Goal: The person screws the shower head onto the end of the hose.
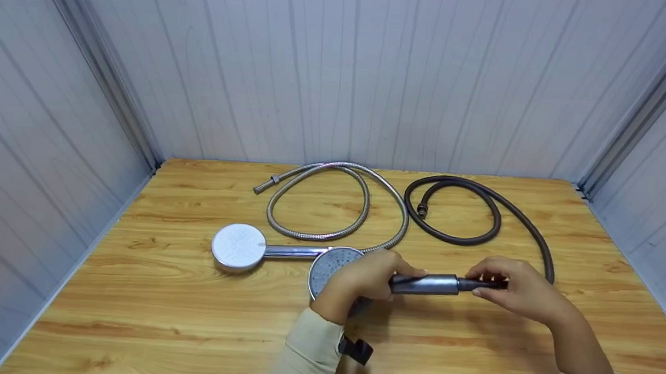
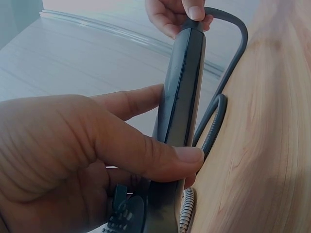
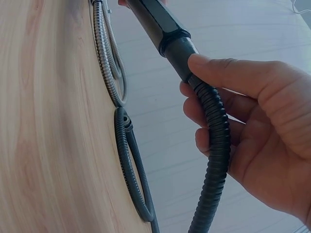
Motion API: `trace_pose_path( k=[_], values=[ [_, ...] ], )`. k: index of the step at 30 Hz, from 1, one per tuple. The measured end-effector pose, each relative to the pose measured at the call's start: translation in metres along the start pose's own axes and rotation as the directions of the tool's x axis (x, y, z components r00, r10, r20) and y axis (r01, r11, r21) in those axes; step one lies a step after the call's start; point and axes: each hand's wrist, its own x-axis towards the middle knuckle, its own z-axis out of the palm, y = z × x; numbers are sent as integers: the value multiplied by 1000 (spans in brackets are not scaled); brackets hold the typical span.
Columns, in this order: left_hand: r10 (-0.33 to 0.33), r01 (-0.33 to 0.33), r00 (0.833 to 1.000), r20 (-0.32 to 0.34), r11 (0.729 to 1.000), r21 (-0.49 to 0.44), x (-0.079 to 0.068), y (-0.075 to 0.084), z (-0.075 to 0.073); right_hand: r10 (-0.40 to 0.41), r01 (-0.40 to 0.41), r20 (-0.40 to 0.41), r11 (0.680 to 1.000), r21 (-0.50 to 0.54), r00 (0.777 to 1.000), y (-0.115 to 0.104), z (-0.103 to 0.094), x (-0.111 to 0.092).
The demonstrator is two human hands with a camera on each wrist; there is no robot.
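Note:
My left hand (image 1: 365, 276) grips the handle of a dark grey shower head (image 1: 328, 266), its round nozzle face tilted up beside the wrist. The thumb and fingers wrap the handle (image 2: 180, 97) in the left wrist view. At the handle's far end, my right hand (image 1: 515, 285) pinches the smooth end fitting (image 3: 181, 54) of a black ribbed shower hose (image 3: 216, 131). That fitting sits against the handle's end, in line with it. From there the hose curves past the right palm and down to the table.
A second shower head (image 1: 239, 247), white-faced with a chrome handle, lies on the wooden table (image 1: 214, 330) to the left. Behind, a silver metal hose (image 1: 318, 237) lies looped. The black hose's loop (image 1: 457, 239) rests at the back right. Panelled walls (image 1: 317, 70) enclose three sides.

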Motion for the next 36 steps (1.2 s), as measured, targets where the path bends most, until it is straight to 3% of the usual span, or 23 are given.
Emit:
trace_pose_path(
  k=[15,36],
  values=[
    [-26,26,1000,6,1000,-17,0,1,0,21,-21,15,1000,1,1000,-1,-1,0],
    [1,-1,1000,-12,999,-36,0,0,0,1,-2,16,999,42,1000,0,-2,-1]
  ],
)
